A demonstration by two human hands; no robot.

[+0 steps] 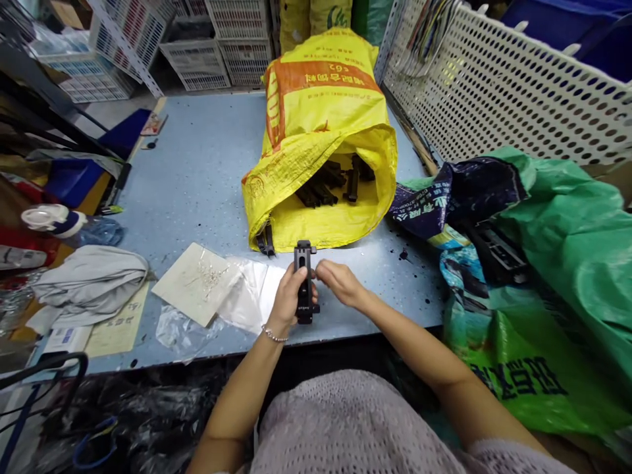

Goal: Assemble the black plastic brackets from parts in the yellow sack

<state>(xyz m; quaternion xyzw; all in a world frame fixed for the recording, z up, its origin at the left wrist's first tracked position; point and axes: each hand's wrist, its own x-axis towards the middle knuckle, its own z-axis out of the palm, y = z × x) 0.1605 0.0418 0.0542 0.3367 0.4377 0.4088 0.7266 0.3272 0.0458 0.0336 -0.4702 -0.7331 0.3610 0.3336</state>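
Observation:
A long black part [303, 280] stands out over the table's front edge, held by my left hand [288, 293], whose fingers wrap round its left side with the thumb on its face. Close to the part's right side is my right hand [340, 282], its fingers pinched together; what they hold, if anything, is too small to tell. Just beyond the part lies an open yellow sack [326, 112] with several black parts [323, 184] in its mouth. A pale square board [197, 283] bearing tiny bits lies to the left, beside clear plastic bags [249, 293].
The blue table [197, 164] carries a grey cloth [91, 280] and a bottle [74, 224] at its left edge. Green sacks [567, 263] with black parts [498, 253] are at the right. A white perforated basket [508, 85] and stacked crates [241, 46] stand behind.

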